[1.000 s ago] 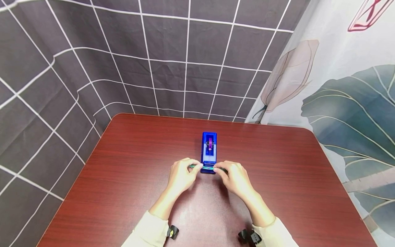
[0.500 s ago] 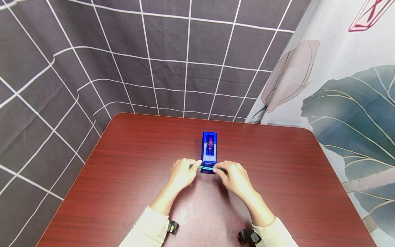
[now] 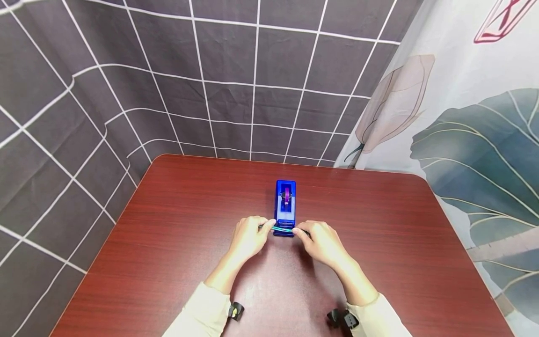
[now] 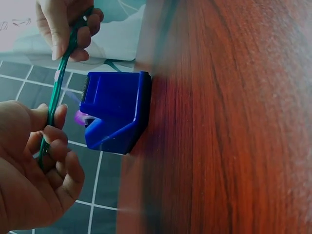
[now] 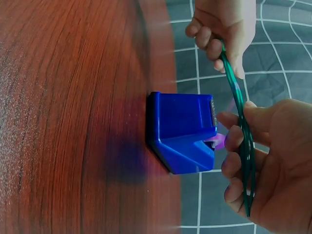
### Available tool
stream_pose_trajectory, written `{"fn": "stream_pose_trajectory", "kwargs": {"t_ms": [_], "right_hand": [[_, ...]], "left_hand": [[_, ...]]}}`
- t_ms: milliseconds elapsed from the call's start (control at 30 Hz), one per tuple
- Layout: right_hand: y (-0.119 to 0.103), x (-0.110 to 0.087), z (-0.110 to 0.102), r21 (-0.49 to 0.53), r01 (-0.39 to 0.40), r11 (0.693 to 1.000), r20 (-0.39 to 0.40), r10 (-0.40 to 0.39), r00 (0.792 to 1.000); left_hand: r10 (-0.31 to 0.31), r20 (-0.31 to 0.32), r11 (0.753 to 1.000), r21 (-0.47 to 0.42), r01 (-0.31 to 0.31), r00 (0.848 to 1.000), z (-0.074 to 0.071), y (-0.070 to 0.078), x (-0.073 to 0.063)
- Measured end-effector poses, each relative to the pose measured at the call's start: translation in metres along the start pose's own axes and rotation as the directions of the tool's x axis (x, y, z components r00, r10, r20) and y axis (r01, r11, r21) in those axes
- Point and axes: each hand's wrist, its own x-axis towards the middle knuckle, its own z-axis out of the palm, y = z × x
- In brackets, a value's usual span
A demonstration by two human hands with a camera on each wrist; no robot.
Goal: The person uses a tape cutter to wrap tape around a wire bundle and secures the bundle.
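From where I stand, both hands are busy over the desk. The left hand (image 3: 248, 238) pinches one end of a bundle of green strands (image 3: 283, 229) between thumb and curled fingers, and the right hand (image 3: 322, 241) grips the other end in the same way, so neither set of fingers has any real gap beyond the bundle itself. The strands run fairly straight from one hand to the other, and the left wrist view shows a small pale band (image 4: 57, 75) round them, between the two grips. Toward the right hand's end they part into narrow loops against the fingers.

Just below the bundle, at its near end, stands a blue tape dispenser (image 3: 286, 215), upright on the reddish-brown wooden tabletop (image 3: 168, 243). The strands cross above it, apart from its body. A purple tape roll (image 3: 287, 196) sits in its well, and a serrated cutter (image 5: 213, 112) edges the end nearest the person. I cannot tell whether the right fingertips touch that end.

Cream sleeves (image 3: 202, 309) cover the forearms, with a small black device at each wrist. Behind hangs a dark grey curtain (image 3: 227, 56) with white grid lines; to the right, a pale leaf-patterned curtain (image 3: 446, 154).
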Motion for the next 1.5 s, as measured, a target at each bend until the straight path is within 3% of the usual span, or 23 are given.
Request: {"fn": "stream_pose_trajectory", "kwargs": {"t_ms": [400, 1500], "right_hand": [[0.0009, -0.0016, 0.0037, -0.032, 0.014, 0.999, -0.058, -0.016, 0.998], [0.0, -0.0023, 0.0063, -0.041, -0.011, 0.999, -0.114, 0.007, 0.993]], "left_hand": [[0.02, -0.01, 1.0, -0.008, -0.02, 1.0, 0.0001, -0.0021, 0.0004], [0.028, -0.07, 0.998, -0.048, -0.032, 0.997, 0.0005, 0.0014, -0.0029]]}}
